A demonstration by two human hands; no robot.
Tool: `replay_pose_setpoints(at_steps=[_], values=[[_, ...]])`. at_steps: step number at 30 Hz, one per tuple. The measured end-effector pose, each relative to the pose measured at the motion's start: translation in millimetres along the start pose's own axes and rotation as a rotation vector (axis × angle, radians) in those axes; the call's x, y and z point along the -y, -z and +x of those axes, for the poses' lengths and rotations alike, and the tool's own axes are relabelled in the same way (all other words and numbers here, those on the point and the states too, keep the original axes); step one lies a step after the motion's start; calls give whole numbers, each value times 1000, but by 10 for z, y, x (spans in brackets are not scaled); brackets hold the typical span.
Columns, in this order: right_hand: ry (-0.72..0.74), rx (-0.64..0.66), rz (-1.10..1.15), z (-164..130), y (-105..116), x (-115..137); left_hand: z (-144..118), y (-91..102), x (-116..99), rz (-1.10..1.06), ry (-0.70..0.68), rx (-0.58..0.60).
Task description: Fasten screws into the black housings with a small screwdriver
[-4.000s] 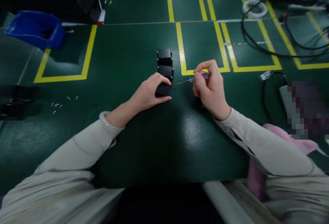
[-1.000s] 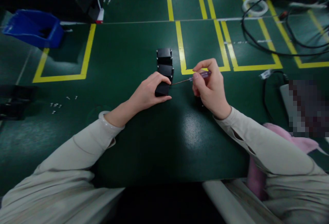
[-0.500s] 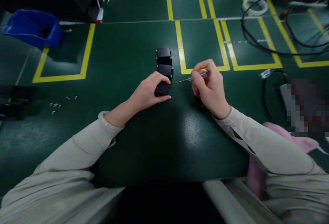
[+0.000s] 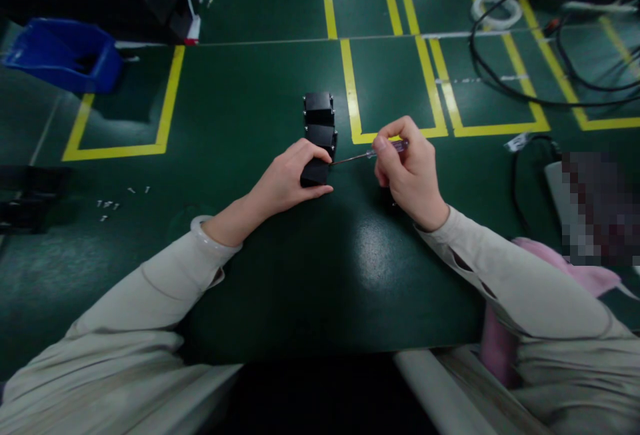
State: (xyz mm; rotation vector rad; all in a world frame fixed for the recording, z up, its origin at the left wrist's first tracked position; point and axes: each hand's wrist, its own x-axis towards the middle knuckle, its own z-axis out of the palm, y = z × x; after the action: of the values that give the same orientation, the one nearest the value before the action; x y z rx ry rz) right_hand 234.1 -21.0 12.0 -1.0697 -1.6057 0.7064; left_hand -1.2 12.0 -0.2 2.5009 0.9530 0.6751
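Observation:
My left hand grips a small black block on the green table, thumb and fingers along its sides. In my right hand is a screwdriver with a clear purplish handle, held almost level. Its tip meets the right side of the gripped block; the screw there is too small to make out. Just beyond stand two similar black blocks, a middle one and a far one, in a row with screws showing at their sides.
Several loose screws lie at the left, near black parts. A blue bin stands at the back left. To the right are a white tape roll, black cables and a pink cloth. Yellow tape outlines mark the table.
My right hand and the screwdriver handle have shifted very slightly; the tip stays at the block. My left hand and the blocks keep their places.

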Motion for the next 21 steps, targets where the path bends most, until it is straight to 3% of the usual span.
replay_pose_setpoints(at_steps=[21], values=[[-12, 0, 31, 6, -4, -6, 6, 1, -1, 0, 9, 9]])
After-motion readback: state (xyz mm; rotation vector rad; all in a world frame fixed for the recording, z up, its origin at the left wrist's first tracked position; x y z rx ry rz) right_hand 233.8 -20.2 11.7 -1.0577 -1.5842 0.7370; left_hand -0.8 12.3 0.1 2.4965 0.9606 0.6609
